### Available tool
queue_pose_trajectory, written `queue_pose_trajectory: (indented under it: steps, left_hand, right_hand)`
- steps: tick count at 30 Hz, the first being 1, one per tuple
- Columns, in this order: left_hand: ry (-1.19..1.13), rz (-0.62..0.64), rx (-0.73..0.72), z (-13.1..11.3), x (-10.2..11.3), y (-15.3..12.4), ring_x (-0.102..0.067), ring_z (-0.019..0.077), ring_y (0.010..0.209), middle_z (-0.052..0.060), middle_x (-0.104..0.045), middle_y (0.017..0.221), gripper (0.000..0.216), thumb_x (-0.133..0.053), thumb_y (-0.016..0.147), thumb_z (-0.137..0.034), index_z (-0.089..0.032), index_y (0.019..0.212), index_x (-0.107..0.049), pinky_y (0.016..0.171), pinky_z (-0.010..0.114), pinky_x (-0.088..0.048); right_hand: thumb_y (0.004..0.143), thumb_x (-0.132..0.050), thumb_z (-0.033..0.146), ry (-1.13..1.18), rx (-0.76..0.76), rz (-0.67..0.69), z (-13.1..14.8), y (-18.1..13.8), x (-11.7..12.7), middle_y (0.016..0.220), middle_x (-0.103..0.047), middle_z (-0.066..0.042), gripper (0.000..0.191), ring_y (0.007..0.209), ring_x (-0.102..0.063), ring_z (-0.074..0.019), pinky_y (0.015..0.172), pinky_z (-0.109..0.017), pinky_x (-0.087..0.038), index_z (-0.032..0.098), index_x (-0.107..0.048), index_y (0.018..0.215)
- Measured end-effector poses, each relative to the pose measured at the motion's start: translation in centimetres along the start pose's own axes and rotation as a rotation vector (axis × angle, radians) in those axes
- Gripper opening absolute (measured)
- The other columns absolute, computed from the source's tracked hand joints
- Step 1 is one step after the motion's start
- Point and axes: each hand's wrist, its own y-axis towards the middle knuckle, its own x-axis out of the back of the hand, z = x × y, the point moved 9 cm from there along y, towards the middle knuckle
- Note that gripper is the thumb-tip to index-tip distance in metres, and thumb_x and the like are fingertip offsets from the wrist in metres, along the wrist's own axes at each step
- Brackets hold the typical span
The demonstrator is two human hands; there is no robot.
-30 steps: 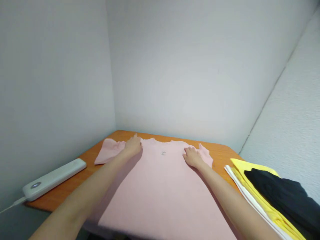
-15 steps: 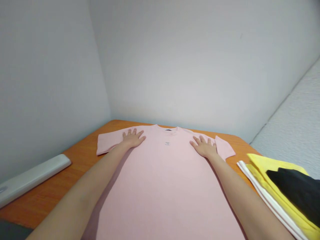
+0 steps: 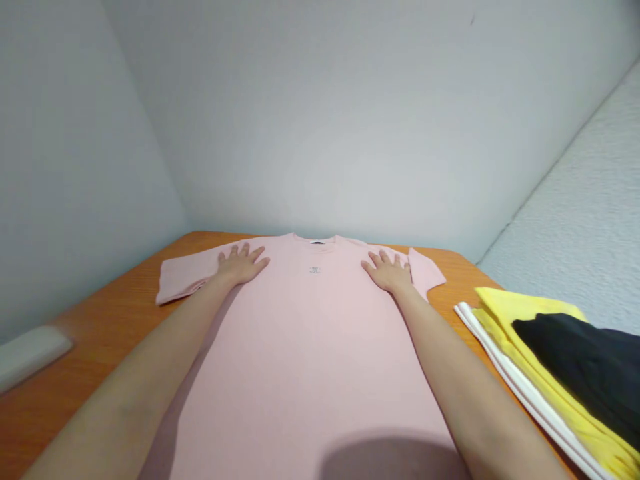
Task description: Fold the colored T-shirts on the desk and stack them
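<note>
A pink T-shirt (image 3: 310, 347) lies spread face up, its collar toward the wall and a small dark print on the chest. My left hand (image 3: 241, 265) rests flat on it near the left shoulder, fingers spread. On the opposite side my right hand (image 3: 389, 271) lies flat by the right shoulder, its fingers apart too. Neither hand grips the cloth. The left sleeve stretches out sideways with a small fold beneath it, and the right sleeve is creased where it joins the body. The shirt's lower hem is out of view.
Under the shirt is an orange-brown wooden table (image 3: 117, 313) set against pale walls (image 3: 320, 133). To the right sits a stack of folded clothes: white (image 3: 525, 387), yellow (image 3: 530, 307) and black (image 3: 580, 353). A long white object (image 3: 33, 353) lies at the left edge, partly out of view.
The view has turned slightly right and down, so everything sits further left in it. Both hands stay flat on the shirt. A dark shadow now falls on the shirt's lower part.
</note>
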Motion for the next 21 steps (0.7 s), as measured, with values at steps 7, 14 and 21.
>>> queue_pose_trajectory:
  steps: [7,14,21]
  left_hand:
    - [0.081,-0.079,-0.025,-1.4,2.3,-1.4,-0.015,0.0398,0.145,0.013,-0.020,0.159,0.065,-0.021,0.093,-0.058,-0.028,0.150,-0.031,0.110,0.068,-0.007]
    - [0.159,-0.313,-0.478,-15.1,8.9,-14.2,-0.014,0.0298,0.147,0.012,-0.022,0.159,0.057,-0.029,0.096,-0.043,-0.017,0.145,-0.039,0.117,0.055,-0.001]
    - [-0.259,-0.567,-0.999,-31.9,8.5,-39.8,-0.065,0.0180,0.084,0.006,-0.070,0.098,0.022,-0.051,0.090,-0.035,-0.021,0.104,-0.061,0.071,0.029,-0.051]
  right_hand:
    - [0.098,-0.035,0.038,0.041,-0.124,-0.307,-1.9,-0.7,4.4,0.137,-0.049,-0.019,0.050,0.129,-0.042,-0.0273,0.106,-0.038,-0.034,0.008,-0.044,0.137]
    - [0.090,-0.050,0.040,0.061,-0.430,-0.207,-10.8,-1.5,7.6,0.124,-0.055,-0.031,0.053,0.122,-0.048,-0.0402,0.097,-0.050,-0.040,-0.001,-0.057,0.123]
    - [0.088,-0.053,0.033,0.137,-0.451,-0.039,-13.8,-1.3,6.9,0.119,-0.062,-0.023,0.040,0.112,-0.059,-0.0300,0.090,-0.036,-0.047,0.007,-0.065,0.116]
